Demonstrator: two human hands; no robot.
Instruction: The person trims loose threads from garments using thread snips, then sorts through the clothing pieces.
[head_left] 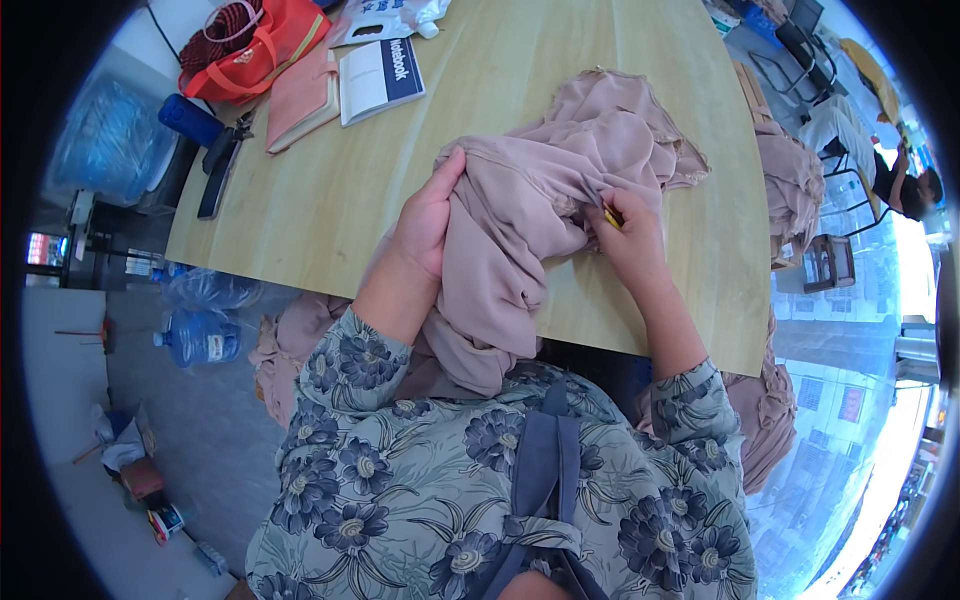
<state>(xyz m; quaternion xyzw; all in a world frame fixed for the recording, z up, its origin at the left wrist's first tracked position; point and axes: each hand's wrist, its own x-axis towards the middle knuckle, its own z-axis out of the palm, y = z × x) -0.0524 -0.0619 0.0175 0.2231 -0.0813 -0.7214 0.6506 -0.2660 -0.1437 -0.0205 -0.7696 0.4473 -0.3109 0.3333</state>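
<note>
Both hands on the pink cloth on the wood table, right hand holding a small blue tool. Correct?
Not quite: the head view shows the small tool in the right hand is yellow, not blue. The rest holds: both hands, left hand too, are on the pink cloth on the wood table.

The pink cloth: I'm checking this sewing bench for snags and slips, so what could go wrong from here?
1. The right hand pinches a small yellow tool against the pink cloth; bunched folds could get nicked or caught.
2. The left hand grips close by, so a slip might reach its fingers.
3. Much cloth hangs off the table edge into the lap; its weight could drag the piece away.
</note>
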